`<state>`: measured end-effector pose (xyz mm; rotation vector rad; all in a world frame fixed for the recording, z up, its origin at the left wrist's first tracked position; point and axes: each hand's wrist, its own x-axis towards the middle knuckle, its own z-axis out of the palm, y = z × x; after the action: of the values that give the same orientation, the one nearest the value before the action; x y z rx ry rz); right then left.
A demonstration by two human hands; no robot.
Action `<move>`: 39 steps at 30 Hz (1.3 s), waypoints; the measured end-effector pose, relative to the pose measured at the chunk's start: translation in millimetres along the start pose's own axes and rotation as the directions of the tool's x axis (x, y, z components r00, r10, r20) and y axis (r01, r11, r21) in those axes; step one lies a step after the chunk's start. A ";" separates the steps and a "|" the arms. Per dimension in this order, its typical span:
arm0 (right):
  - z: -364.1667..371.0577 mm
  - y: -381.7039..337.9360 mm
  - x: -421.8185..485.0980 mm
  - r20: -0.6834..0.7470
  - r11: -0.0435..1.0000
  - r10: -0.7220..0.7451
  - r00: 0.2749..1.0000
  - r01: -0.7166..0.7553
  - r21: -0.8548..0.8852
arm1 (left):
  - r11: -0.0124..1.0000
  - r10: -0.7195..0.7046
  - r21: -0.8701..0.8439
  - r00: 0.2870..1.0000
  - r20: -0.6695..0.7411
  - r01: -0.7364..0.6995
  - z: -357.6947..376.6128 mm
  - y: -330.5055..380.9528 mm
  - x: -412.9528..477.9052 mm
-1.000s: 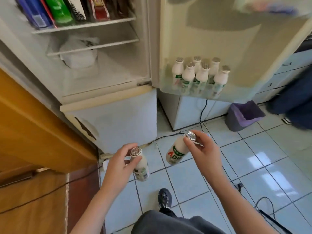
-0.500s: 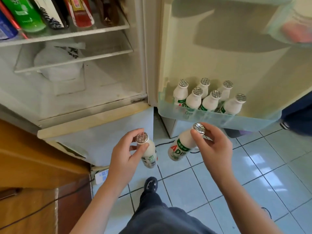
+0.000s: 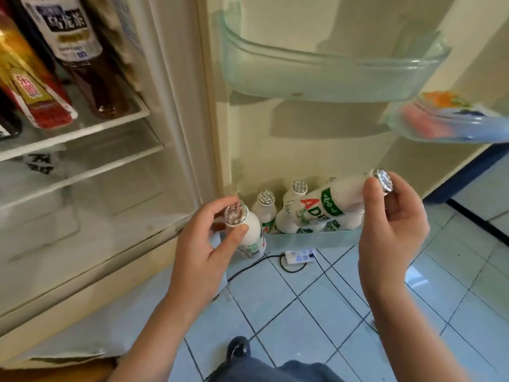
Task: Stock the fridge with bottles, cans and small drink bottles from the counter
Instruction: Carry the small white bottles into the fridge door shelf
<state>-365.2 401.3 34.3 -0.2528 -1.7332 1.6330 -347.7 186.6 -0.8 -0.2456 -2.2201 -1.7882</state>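
At the open fridge, my left hand (image 3: 203, 244) pinches one small white drink bottle (image 3: 249, 232) upright by its foil cap, while my right hand (image 3: 391, 224) grips a second one (image 3: 316, 208), tilted, by its cap just above the bottom door shelf (image 3: 311, 239). Behind them, that shelf holds more small bottles (image 3: 266, 213); two foil caps show clearly, the rest hidden. Farther off, two large bottles (image 3: 80, 51) lie on the inner shelf (image 3: 82, 133).
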 end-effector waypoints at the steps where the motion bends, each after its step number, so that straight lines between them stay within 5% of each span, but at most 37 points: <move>1: 1.1 0.1 3.2 -0.033 1.000 0.000 0.999 0.000 0.007 | 1.000 0.017 -0.001 1.000 0.011 -0.017 1.8 -0.4 6.0; 16: -29.5 20.8 59.3 -0.201 0.990 -0.118 0.972 0.098 -0.104 | 0.978 0.154 0.140 0.988 0.025 -0.156 28.1 -10.3 46.9; 26: -29.7 79.8 98.8 0.057 0.919 0.073 0.996 -0.045 -0.391 | 0.992 0.043 0.115 0.997 0.071 -0.051 36.2 -18.7 46.6; 33: -32.3 115.0 105.7 0.260 0.835 0.260 0.930 -0.081 -0.545 | 1.000 -0.003 0.003 1.000 0.028 0.003 48.8 -21.5 50.3; 39: -37.6 125.0 105.9 0.286 0.832 0.354 0.891 -0.160 -0.532 | 0.993 -0.020 0.118 0.994 0.109 0.007 59.3 -26.9 48.8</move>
<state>-459.1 515.7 -45.5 -0.4643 -2.5099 1.4517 -408.6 236.5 -21.6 -0.3124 -2.3987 -1.6808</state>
